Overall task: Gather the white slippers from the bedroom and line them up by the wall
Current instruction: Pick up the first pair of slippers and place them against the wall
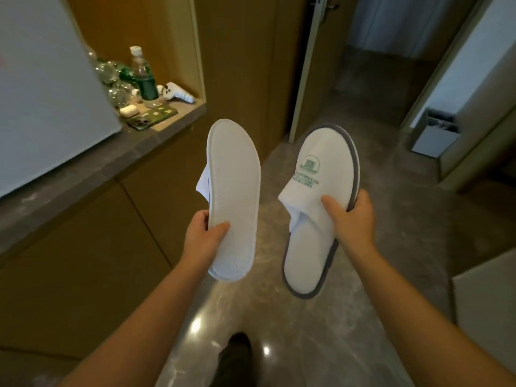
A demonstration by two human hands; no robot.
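I hold one white slipper in each hand, chest-high above a glossy grey floor. My left hand grips the heel end of a slipper turned so its textured white sole faces me, toe pointing up. My right hand pinches the upper of the second slipper, which shows its top with a green printed logo and a grey sole rim. The two slippers are apart, side by side.
A brown cabinet with a grey stone counter runs along the left, carrying plastic bottles, glasses, a phone and a white device. A door frame stands ahead. A grey bin sits at the right. My dark shoe is below.
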